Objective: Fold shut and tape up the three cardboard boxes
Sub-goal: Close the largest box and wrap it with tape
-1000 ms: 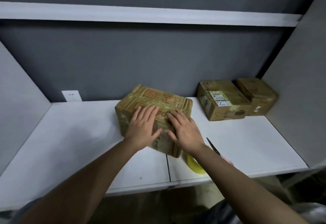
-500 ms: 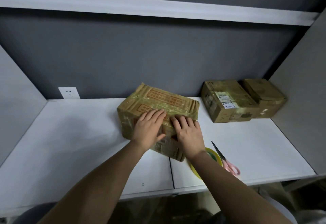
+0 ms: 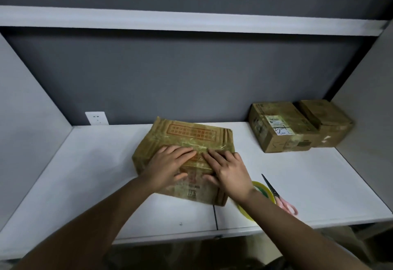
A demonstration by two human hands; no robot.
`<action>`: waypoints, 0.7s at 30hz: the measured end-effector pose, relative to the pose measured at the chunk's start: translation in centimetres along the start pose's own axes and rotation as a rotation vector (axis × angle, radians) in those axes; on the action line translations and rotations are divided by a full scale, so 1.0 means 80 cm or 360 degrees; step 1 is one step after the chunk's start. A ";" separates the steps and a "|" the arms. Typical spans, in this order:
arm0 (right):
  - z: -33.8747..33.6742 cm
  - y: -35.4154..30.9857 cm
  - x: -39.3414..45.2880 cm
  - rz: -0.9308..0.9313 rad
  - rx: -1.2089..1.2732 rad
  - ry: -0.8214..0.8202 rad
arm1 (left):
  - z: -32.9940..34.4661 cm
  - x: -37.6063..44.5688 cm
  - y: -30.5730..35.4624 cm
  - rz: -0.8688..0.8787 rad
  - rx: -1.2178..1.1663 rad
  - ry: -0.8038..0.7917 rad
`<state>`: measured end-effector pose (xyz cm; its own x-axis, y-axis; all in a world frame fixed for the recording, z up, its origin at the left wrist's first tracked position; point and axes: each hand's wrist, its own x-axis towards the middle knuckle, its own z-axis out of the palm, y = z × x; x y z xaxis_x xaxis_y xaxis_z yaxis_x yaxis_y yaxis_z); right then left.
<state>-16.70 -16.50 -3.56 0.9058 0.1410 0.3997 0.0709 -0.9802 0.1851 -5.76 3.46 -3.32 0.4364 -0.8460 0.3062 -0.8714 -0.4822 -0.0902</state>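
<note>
A worn cardboard box with red print [image 3: 191, 134] lies closed on the white desk [image 3: 85, 174], shiny tape across its top. My left hand [image 3: 169, 166] and my right hand [image 3: 230, 170] rest flat on its near top, fingers spread, pressing on the taped seam. Two other closed boxes stand at the back right: a larger labelled box [image 3: 278, 129] and a smaller box [image 3: 327, 122] touching its right side. A roll of yellowish tape [image 3: 258, 189] lies by my right wrist, partly hidden by the arm. Pink-handled scissors [image 3: 278, 196] lie just right of the roll.
A grey back wall with a white socket [image 3: 96, 118] rises behind the desk. Grey side panels close in the left and right. A white shelf [image 3: 191, 20] runs overhead. The desk's front edge is close to my arms.
Both hands have slid slightly along the top of the box, still pressing flat. The view has shifted a little; the box stays in place.
</note>
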 end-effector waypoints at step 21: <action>0.005 0.011 0.053 0.0446 0.0381 -0.0357 | 0.012 0.024 -0.060 -0.1127 -0.0134 -0.0547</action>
<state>-12.67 -16.79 -2.05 0.9703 -0.1431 0.1950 -0.1197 -0.9846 -0.1272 -0.49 3.92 -3.24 0.9263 -0.3740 -0.0469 -0.3687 -0.9249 0.0930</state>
